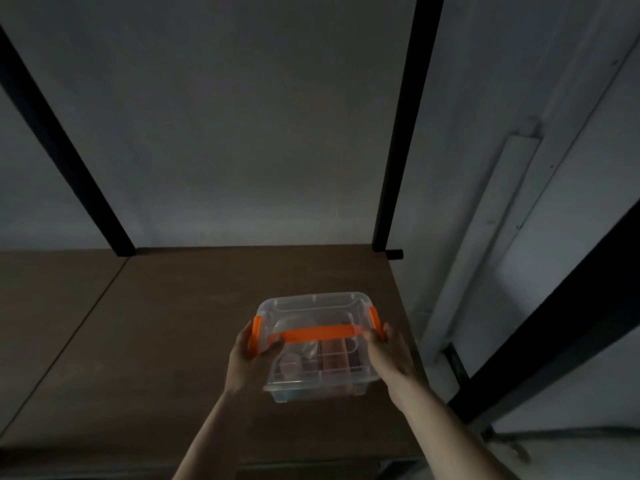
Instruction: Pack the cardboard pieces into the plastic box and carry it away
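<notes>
While the dim light hides fine detail, you can see your left hand (248,355) and right hand (388,351) clasped on opposite ends of the clear plastic box with its transparent lid (313,344). Your left hand wraps the left end, with the thumb lying over the lid beside the orange latch on the left end (255,336). Your right hand grasps the right end, with its fingers curled against the orange latch on the right end (375,320). An orange carrying handle (317,333) lies flat across the lid from left to right, between your two hands.

Note the position of the box: it sits over the right near part of the brown wooden shelf board (173,323), close to the board's right edge. You cannot tell from this view whether its base touches the board or is held just above it.

Through the clear walls you can make out brownish pieces (334,355) in the right part of the box and pale rounded shapes in the left part; the light is too low to identify them.

Black metal uprights (405,133) rise from the far edge of the board in front of a grey wall (225,116). A white conduit (485,237) runs down the wall to the right of the shelf.
</notes>
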Demonstrator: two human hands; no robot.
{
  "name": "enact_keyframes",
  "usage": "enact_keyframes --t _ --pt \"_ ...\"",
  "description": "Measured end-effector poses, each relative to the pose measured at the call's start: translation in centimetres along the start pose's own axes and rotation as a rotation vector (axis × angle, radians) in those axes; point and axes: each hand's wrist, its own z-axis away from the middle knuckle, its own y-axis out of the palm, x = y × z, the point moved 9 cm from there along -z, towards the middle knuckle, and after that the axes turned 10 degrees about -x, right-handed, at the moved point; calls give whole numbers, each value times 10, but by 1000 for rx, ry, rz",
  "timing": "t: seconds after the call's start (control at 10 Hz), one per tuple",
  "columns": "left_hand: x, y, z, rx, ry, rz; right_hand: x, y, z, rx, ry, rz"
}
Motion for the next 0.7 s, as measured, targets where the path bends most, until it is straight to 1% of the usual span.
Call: enact_keyframes --t 0.2,0.4,0.5,0.6,0.7 --pt "25 1 -8 8 58 -83 -32 23 -4 35 67 -16" --pt "53 2 -21 14 71 -201 -52 33 -5 63 106 -44" --pt "68 1 -24 3 58 -173 -58 33 -2 89 121 -65" --pt "80 2 -28 44 58 -187 -66 35 -3 102 115 -64" --pt "68 3 -16 40 62 -239 -66 31 -2 25 36 50"
